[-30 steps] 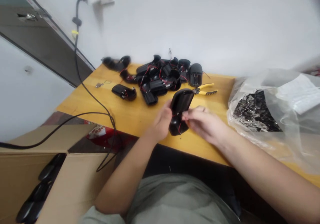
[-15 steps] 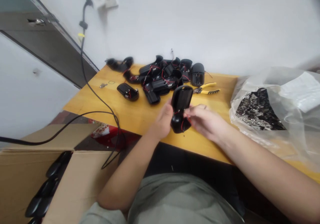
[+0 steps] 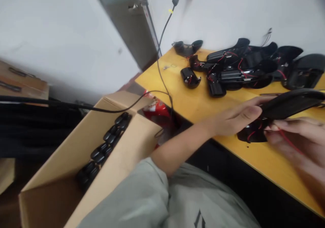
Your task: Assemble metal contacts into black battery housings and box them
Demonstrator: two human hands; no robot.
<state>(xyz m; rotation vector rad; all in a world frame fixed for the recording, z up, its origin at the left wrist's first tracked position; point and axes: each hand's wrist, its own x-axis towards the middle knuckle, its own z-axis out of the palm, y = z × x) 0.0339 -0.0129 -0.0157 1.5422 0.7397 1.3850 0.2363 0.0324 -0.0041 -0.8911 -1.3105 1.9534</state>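
Bench [image 3: 195, 109], one, yellow wood top, set against a pale wall [image 3: 241, 11]. Carries the items listed below, apart from the cardboard box and its contents.

Cardboard box [image 3: 137, 146], one, open, beside the bench on the left side of the view. Holds black rounded pieces [image 3: 99, 153] in a row along its inner right wall.

Pile of black housings [image 3: 238, 68], quantity uncertain owing to overlap, at the far side of the bench, with red wires among them.

Left hand [image 3: 236, 118], bare, grasping a black housing by its left side, thumb laid along the near face.

Right hand [image 3: 302, 136], bare, partly blurred; thumb and finger pinched on a red wire [image 3: 290, 142] at the housing's right side. The wire trails over the fingers.

Black housing [image 3: 291, 104], one, elongated, tilted, between the two hands, over the near part of the bench. Rounded lower end, with red wiring inside.

Red package [image 3: 157, 109], one, between the cardboard box and the bench, partly behind the box's flap.

Single housing [image 3: 190, 78], black, lying apart from the pile, to its left, red wire attached.

Black cable [image 3: 101, 110], one, thin, crossing over the box to the bench edge; a further length rises in front of the wall, bearing a yellow band [image 3: 170, 11].

Metal piece [image 3: 166, 67], one, small, near the bench's far left corner; exact form unclear.
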